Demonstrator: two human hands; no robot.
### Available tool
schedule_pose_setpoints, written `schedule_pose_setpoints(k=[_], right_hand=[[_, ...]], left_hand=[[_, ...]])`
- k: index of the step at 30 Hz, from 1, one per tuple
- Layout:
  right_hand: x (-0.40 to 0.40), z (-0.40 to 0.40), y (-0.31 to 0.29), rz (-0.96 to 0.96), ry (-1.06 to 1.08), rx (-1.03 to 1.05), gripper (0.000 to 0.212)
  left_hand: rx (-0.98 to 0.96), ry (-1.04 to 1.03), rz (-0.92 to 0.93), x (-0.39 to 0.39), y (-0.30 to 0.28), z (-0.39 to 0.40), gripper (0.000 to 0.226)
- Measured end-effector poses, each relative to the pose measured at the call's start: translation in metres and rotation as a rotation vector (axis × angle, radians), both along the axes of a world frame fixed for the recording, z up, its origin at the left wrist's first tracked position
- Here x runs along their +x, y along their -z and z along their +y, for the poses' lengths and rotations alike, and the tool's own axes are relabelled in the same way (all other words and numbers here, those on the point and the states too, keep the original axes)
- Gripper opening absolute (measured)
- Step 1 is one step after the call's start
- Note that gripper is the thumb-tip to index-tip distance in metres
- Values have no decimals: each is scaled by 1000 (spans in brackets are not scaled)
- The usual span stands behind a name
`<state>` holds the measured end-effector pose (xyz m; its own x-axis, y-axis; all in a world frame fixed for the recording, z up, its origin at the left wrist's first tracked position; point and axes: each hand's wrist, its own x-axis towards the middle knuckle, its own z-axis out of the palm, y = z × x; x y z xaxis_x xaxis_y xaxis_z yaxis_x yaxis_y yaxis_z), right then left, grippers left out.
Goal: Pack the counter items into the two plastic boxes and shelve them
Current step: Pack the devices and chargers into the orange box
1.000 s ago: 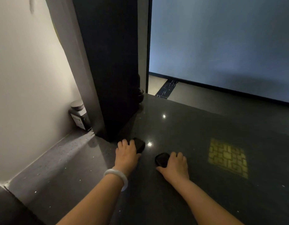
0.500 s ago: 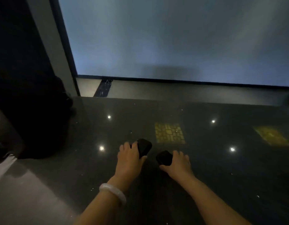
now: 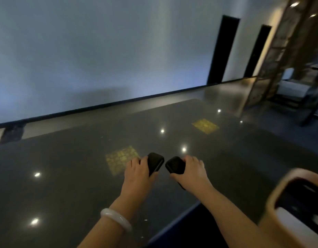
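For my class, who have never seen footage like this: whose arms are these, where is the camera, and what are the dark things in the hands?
There is no machine here. A person wears a camera on the head, so it looks forward and down at their own arms. The left hand, with a pale bracelet on its wrist, grips one small black object; the right hand grips another black object. What these are is too dark to tell. Below lies a glossy dark counter reflecting ceiling lights. A blurred tan-rimmed container shows at lower right.
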<state>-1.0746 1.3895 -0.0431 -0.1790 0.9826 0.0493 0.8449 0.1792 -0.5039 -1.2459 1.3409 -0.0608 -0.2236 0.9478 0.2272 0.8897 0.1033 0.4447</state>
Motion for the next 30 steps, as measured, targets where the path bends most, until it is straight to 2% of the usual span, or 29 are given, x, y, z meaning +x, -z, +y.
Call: schedule_pose_setpoints(k=[6,14,23,28,30], right_hand=[[167,-16,-19,-3,212,40,65],[314,-53,-5,34,518,4,73],[376,-49,14,158,686,2,60],[383,-23,23,251,774,-22,79],[380,-11,26,252,812,-19,78]], left_hand=[[84,266,-8,156,-13,23,57],[86,558,3,299,-14,35,60],[87,787,37,369,0,81,54],[93,850,93,379,7,120,62],[102,888,79,380,11,135,62]])
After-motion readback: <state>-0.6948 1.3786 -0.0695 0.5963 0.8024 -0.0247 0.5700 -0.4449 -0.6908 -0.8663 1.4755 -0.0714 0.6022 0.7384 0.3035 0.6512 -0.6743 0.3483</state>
